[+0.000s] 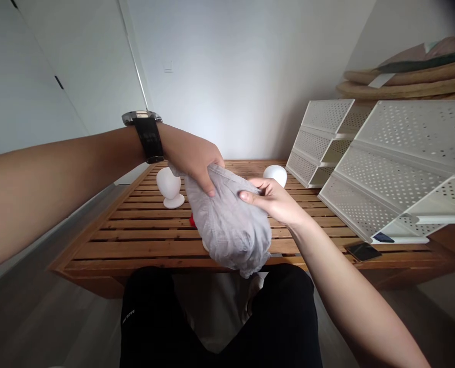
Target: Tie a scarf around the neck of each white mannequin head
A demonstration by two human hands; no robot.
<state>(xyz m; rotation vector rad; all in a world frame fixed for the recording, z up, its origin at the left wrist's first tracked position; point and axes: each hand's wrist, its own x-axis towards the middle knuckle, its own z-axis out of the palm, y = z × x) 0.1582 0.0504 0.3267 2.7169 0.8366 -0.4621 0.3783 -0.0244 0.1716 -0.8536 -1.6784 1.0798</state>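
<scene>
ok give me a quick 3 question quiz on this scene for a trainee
1. Which arm wears the black-strapped watch, left or right?
2. True or false: the left hand and right hand both grip the grey cloth.
3. What white object stands on the slatted wooden table to the left of the cloth?

Key:
1. Left
2. True
3. A head-shaped stand

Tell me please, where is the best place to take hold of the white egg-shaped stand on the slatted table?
Probably grip the white egg-shaped stand at its narrow neck, just above the round foot, coming from the left. It stands upright, and the neck tapers, so fingers should sit securely there. The right side is crowded by the grey cloth bundle and the left hand.
</scene>
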